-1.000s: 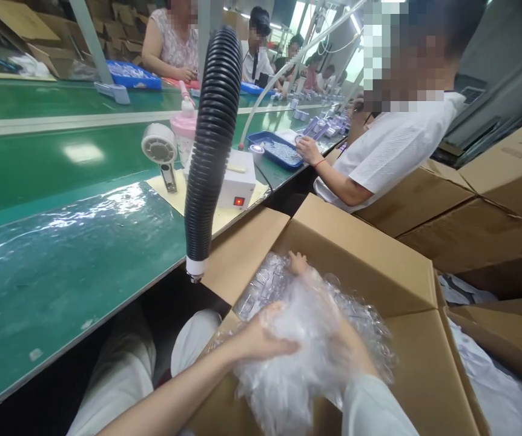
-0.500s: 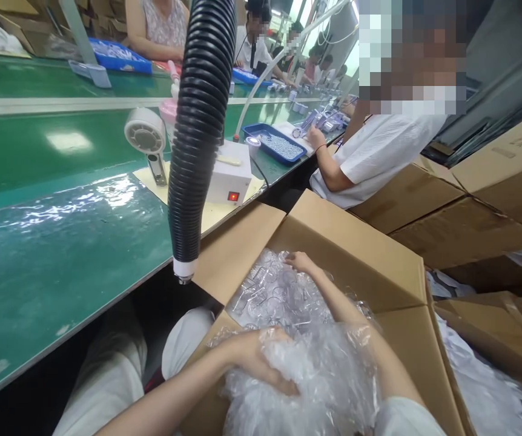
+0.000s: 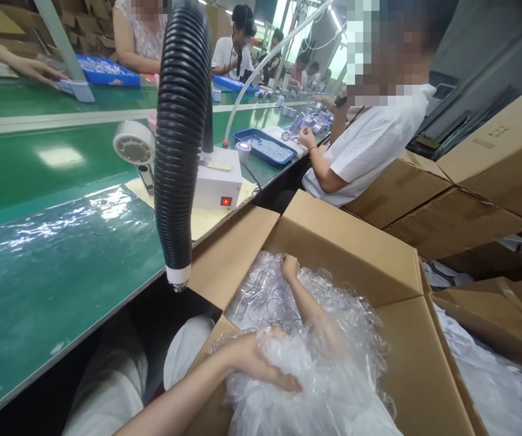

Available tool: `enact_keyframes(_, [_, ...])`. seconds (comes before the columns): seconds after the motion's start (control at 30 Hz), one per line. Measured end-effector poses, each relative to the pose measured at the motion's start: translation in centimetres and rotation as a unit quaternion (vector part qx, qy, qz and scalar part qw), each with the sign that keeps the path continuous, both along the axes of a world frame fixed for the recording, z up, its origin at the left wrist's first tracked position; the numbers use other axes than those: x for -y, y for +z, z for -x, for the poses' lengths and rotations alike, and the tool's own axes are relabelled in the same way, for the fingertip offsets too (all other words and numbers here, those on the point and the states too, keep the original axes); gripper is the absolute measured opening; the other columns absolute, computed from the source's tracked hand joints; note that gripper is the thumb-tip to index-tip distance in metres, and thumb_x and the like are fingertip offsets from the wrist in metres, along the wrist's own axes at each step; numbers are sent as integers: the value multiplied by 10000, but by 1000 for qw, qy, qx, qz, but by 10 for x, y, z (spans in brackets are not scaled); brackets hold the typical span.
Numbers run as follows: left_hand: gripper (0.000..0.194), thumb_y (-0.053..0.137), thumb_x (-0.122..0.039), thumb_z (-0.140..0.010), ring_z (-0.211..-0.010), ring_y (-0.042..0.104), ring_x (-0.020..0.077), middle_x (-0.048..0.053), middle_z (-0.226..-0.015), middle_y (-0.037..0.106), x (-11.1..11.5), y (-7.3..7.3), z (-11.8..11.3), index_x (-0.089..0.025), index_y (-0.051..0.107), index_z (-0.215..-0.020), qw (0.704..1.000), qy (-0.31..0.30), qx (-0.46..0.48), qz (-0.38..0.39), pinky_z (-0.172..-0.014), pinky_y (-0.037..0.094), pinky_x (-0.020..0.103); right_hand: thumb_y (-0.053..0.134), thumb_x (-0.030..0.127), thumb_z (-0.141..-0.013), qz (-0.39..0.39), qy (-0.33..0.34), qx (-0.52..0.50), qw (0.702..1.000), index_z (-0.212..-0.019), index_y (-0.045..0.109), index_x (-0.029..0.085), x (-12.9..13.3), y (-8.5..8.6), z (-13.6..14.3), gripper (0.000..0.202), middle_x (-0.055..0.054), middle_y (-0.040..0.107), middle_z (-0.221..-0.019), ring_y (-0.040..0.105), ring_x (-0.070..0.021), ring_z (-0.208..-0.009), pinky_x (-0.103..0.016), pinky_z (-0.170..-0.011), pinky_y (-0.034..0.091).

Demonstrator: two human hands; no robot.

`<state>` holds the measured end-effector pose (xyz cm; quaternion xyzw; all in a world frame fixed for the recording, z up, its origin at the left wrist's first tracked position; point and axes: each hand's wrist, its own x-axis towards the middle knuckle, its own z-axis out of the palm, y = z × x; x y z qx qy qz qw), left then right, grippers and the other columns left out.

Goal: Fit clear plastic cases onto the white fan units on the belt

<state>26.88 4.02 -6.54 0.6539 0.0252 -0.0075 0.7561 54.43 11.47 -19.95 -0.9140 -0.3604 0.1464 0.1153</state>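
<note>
A cardboard box [image 3: 406,345] stands with its flaps open, full of clear plastic pieces [image 3: 265,297]. Crumpled clear plastic film [image 3: 315,387] lies over the near part of these pieces. My left hand [image 3: 261,357] is wrapped over this film, thumb and fingers gripping it. Deeper in the box, my right hand [image 3: 290,266] has its fingers closed at the far left of the clear pieces. Whatever its fingertips hold is too small to make out. Film partly covers my right forearm.
A black ribbed hose [image 3: 177,151] hangs over the edge of the green table [image 3: 61,290]. Behind it are a handheld fan [image 3: 134,144] and a white device [image 3: 215,184]. A person in white sits beyond the box; cartons [image 3: 470,212] stand at the right.
My right hand has turned and drawn its fingers closed among the clear pieces. My left hand keeps hold of the film. Another person's hand has come in at the upper left.
</note>
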Motion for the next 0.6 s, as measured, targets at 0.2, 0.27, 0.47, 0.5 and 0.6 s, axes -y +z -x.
enact_keyframes(0.2, [327, 680, -358, -744, -842, 695, 194, 64, -931, 739, -1, 19, -5, -128, 660, -975, 994, 84, -50, -41, -754, 549, 266, 610, 302, -964, -96, 41, -62, 993, -1163, 606, 149, 13, 25, -1, 251, -82, 626, -1153, 638, -217, -982, -414, -848, 555])
enact_keyframes(0.27, [439, 674, -300, -739, -956, 689, 223, 72, -1080, 725, -12, 30, -19, -162, 612, -1151, 982, 125, -72, -122, -799, 543, 278, 612, 299, -962, -133, 78, -93, 984, -1139, 613, 140, 31, 41, -6, 238, -76, 635, -1124, 642, -213, -961, -409, -839, 555])
enact_keyframes(0.47, [688, 685, -203, -676, -1105, 627, 360, 134, -1159, 697, -54, 38, -95, -166, 508, -1340, 927, 183, -149, -291, -895, 489, 408, 659, 277, -929, -200, 151, -186, 950, -1039, 648, 132, 92, 98, -32, 182, -49, 664, -1034, 650, -202, -932, -383, -831, 554])
enact_keyframes(0.5, [566, 674, -223, -709, -1107, 628, 344, 122, -1148, 702, -55, 35, -105, -163, 576, -1263, 927, 171, -149, -300, -900, 489, 390, 657, 283, -931, -194, 144, -196, 950, -1036, 650, 131, 96, 103, -36, 185, -47, 668, -1025, 654, -196, -917, -375, -817, 559])
enact_keyframes(0.6, [214, 651, -261, -797, -1021, 667, 262, 81, -1045, 725, -46, 21, -121, -155, 695, -977, 925, 119, -167, -321, -859, 514, 331, 619, 320, -961, -162, 77, -203, 963, -1063, 642, 129, 93, 103, -47, 219, -57, 668, -1022, 664, -179, -863, -355, -765, 575])
